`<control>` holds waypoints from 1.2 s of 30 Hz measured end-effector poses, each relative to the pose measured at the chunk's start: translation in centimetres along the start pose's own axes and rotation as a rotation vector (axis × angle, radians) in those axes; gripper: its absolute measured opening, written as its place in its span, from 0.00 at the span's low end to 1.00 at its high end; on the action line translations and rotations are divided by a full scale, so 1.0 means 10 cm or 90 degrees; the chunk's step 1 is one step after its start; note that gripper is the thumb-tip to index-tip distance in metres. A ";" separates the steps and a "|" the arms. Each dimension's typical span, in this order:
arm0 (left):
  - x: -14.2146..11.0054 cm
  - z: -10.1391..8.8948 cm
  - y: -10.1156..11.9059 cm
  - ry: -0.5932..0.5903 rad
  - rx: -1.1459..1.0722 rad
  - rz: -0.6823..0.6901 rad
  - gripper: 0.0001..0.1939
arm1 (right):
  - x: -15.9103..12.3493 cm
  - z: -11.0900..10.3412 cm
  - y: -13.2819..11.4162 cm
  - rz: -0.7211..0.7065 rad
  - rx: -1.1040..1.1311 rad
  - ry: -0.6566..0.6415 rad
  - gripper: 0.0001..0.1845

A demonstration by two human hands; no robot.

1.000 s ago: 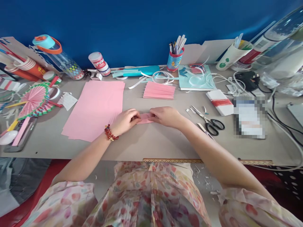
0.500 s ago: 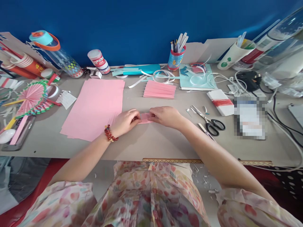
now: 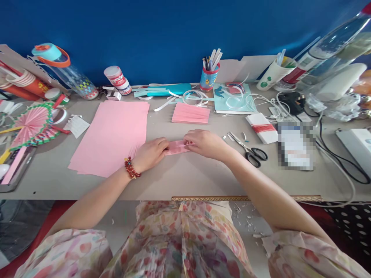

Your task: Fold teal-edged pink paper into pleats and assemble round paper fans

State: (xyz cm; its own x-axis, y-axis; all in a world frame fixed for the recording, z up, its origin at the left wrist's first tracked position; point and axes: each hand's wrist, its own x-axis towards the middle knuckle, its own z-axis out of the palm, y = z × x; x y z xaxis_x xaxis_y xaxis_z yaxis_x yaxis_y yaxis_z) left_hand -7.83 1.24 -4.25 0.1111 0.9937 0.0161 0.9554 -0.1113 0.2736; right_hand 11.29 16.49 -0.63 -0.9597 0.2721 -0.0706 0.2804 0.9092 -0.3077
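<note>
A narrow folded strip of pink paper (image 3: 176, 148) lies low over the desk between my hands. My left hand (image 3: 153, 153) is closed on its left end, with a red bead bracelet at the wrist. My right hand (image 3: 203, 143) pinches the other end, fingers curled and thumb tucked against the paper. How the folds sit under the fingers is hidden. Just beyond my hands rests a pleated pink paper (image 3: 190, 113). Left of them is a stack of pink sheets (image 3: 111, 133), its right edge near my left hand.
Black-handled scissors (image 3: 252, 152) lie right of my right hand, near a card wound with red thread (image 3: 262, 128). Behind are white strip coils (image 3: 194, 97), a pen cup (image 3: 209, 77) and a glue bottle (image 3: 118, 80). A pink paper fan (image 3: 31, 123) sits far left.
Slightly more of the pink strip shows between my hands, and both keep their hold. The whole view has shifted a little, with desk items appearing further left and most slightly lower.
</note>
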 end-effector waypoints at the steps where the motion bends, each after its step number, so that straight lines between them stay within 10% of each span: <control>1: 0.00 0.00 0.00 0.000 0.002 -0.001 0.09 | -0.04 -0.04 0.02 0.005 0.007 0.010 0.05; 11: 0.01 -0.03 0.02 0.006 -0.026 -0.004 0.08 | -0.25 -0.10 0.20 0.140 0.106 -0.042 0.08; 36: 0.01 -0.02 0.00 0.000 -0.048 -0.001 0.10 | -0.18 -0.01 0.38 0.077 0.228 -0.064 0.04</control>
State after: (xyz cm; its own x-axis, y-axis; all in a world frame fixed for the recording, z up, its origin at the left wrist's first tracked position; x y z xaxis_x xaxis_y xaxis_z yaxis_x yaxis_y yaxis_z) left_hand -7.86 1.30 -4.08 0.1101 0.9938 0.0153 0.9324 -0.1086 0.3448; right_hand 14.09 19.44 -1.55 -0.9225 0.3214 -0.2138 0.3835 0.7004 -0.6019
